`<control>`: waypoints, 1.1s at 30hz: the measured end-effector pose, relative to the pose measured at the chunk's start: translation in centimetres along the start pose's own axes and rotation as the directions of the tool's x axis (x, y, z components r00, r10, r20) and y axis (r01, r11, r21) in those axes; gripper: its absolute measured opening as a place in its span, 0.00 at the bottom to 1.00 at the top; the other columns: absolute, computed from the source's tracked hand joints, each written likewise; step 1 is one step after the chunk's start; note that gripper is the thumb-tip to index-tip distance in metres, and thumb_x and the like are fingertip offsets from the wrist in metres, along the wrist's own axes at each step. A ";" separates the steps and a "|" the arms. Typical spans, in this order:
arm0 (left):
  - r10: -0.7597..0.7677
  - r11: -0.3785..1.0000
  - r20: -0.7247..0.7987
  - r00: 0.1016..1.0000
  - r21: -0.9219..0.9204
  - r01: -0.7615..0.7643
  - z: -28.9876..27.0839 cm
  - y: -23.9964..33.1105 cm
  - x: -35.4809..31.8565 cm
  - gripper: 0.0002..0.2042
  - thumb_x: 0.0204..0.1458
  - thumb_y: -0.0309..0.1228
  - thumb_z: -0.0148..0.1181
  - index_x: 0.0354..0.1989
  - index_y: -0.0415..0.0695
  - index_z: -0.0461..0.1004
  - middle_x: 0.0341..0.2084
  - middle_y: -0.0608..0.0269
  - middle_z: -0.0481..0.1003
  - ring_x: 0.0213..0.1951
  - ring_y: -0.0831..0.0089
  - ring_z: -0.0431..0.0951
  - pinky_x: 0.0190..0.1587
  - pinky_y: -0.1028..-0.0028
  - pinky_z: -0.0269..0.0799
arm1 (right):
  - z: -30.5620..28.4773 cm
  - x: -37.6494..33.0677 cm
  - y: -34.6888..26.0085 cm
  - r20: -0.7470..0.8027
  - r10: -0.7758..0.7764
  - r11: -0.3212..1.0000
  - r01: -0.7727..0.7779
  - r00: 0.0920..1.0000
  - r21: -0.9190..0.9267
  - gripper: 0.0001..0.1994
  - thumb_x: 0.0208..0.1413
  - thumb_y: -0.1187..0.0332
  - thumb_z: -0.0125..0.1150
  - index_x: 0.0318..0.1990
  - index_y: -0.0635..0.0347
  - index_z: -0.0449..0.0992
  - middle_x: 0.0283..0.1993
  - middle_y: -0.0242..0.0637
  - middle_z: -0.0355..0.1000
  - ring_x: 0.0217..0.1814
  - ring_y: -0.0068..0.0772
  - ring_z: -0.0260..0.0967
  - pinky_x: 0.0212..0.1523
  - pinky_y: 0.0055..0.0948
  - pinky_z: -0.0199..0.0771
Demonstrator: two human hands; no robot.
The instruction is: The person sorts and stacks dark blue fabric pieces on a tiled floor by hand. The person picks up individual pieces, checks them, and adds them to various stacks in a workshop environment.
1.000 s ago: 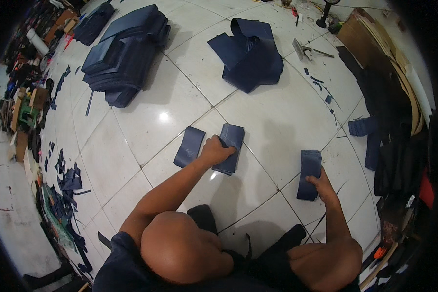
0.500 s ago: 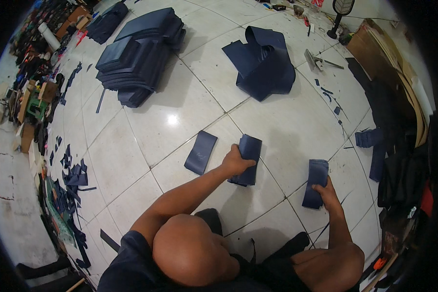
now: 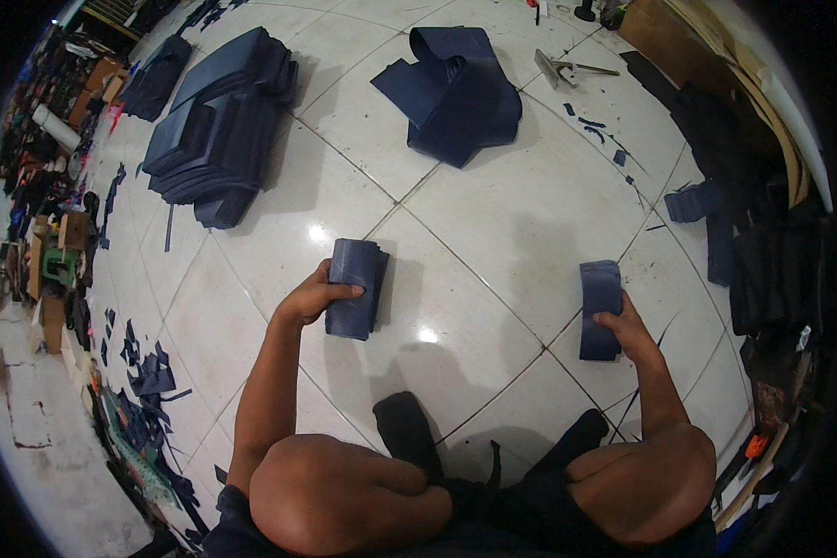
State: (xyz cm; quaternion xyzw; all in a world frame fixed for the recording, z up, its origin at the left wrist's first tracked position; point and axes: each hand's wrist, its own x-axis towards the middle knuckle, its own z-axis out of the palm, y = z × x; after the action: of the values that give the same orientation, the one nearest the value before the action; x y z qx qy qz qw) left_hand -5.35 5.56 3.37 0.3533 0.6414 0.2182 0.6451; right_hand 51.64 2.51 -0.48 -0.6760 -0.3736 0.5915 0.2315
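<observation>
My left hand point(image 3: 314, 296) is closed round a stack of dark blue rectangular sheet pieces point(image 3: 352, 265), thumb on top. The stack's layers lie slightly out of line along the right side. Farther to the right, my right hand point(image 3: 628, 327) grips a second stack of blue rectangular pieces point(image 3: 601, 288) by its right edge, thumb over its face. Both stacks are at or just above the white tiled floor; whether they touch it I cannot tell. The fingers beneath each stack are hidden.
Tall piles of blue pieces point(image 3: 219, 121) stand at the far left. A folded blue sheet point(image 3: 479, 102) lies farther ahead. A metal tool with a long handle point(image 3: 572, 69) rests at far right. Scraps point(image 3: 151, 372) and clutter line the left; black material point(image 3: 772, 279) lies along the right.
My left hand has moved left with its stack, to about where a separate blue piece lay; that piece no longer shows apart. My right hand keeps its stack. The whole view has shifted.
</observation>
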 end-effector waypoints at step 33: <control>0.522 0.426 -0.312 0.794 0.902 0.074 9.9 -1.2 -1.4 0.35 0.38 0.42 0.68 0.56 0.37 0.66 0.43 0.48 0.74 0.45 0.50 0.76 0.45 0.54 0.72 | 2.5 -1.8 -3.6 -0.103 -0.323 0.516 0.084 0.941 -0.853 0.42 0.39 0.70 0.71 0.66 0.58 0.58 0.57 0.50 0.64 0.59 0.53 0.64 0.58 0.50 0.65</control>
State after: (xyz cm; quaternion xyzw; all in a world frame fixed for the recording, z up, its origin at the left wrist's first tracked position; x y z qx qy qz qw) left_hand 4.06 2.04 2.75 0.6414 0.7579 0.0349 0.1137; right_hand 48.33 3.03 2.90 -0.7229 -0.6552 0.2192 -0.0071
